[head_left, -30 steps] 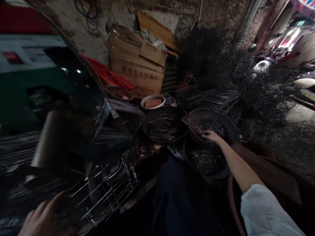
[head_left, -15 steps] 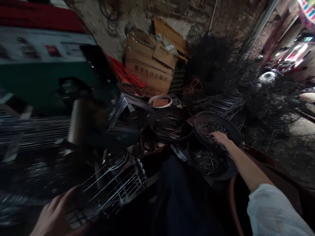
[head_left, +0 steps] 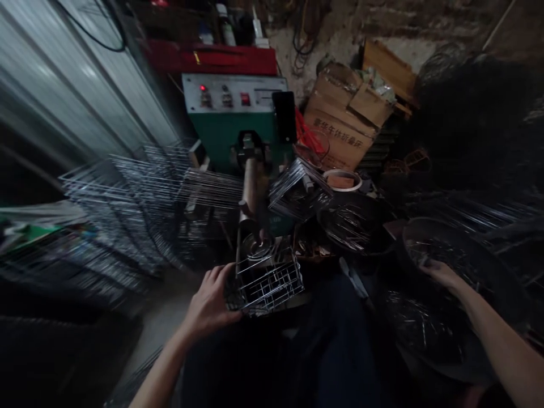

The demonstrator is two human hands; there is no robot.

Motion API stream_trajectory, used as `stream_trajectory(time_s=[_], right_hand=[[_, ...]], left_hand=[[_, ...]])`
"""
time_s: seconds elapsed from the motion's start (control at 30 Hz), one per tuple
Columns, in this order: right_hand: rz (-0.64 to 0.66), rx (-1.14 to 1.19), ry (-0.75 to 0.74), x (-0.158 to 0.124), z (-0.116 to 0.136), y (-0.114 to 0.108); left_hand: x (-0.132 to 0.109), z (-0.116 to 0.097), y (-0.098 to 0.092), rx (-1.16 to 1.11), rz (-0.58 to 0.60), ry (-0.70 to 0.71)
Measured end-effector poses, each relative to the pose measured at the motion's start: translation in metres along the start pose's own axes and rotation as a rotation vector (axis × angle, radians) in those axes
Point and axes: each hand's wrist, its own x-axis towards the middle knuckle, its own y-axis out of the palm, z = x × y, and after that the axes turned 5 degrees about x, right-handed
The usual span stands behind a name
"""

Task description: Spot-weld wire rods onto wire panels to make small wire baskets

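My left hand (head_left: 210,300) is closed on the left end of a small wire basket (head_left: 274,286), thumb below and fingers above. The basket, of thin shiny wire, is held tilted under the round metal arm (head_left: 250,184) of a green machine (head_left: 216,136). Off to the right, my right hand (head_left: 442,275) reaches over the rim of a dark round pan (head_left: 501,277) holding loose short wire pieces (head_left: 446,252). Its fingers are drawn together at the wires; blur and dimness hide what is between the fingertips.
Stacked wire racks (head_left: 136,198) stand at left. Bent wire frames (head_left: 297,187) lie right of the machine. Another pan (head_left: 357,224) with wires, a white bowl (head_left: 344,180) with a brick-coloured block and a cardboard box (head_left: 340,124) are behind. A phone (head_left: 284,116) hangs on the machine.
The view has swung left, bringing the machine to the middle. My left hand with the wire basket is now nearer the machine's arm. My right hand is still at the pan of wire pieces.
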Motion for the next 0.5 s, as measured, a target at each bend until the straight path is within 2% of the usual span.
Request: stream_trajectory(time_s=[0.1, 0.2, 0.27, 0.37, 0.43, 0.5], right_hand=[[0.016, 0.128, 0.114, 0.008, 0.029, -0.001], [0.116, 0.333, 0.144, 0.004, 0.085, 0.019], [0.324, 0.561, 0.193, -0.014, 0.135, 0.046], [0.659, 0.692, 0.223, -0.058, 0.205, 0.095], [0.842, 0.726, 0.192, -0.086, 0.239, 0.124], [0.985, 0.74, 0.115, -0.106, 0.261, 0.144]], left_hand=[[-0.002, -0.004, -0.002, 0.003, 0.002, -0.013], [-0.004, -0.009, -0.003, -0.027, 0.006, -0.012], [-0.006, -0.011, -0.003, -0.046, 0.009, -0.01], [-0.01, -0.01, -0.004, -0.051, 0.012, -0.005], [-0.015, -0.007, -0.006, -0.05, 0.014, -0.003], [-0.021, -0.002, -0.011, -0.052, 0.018, -0.004]])
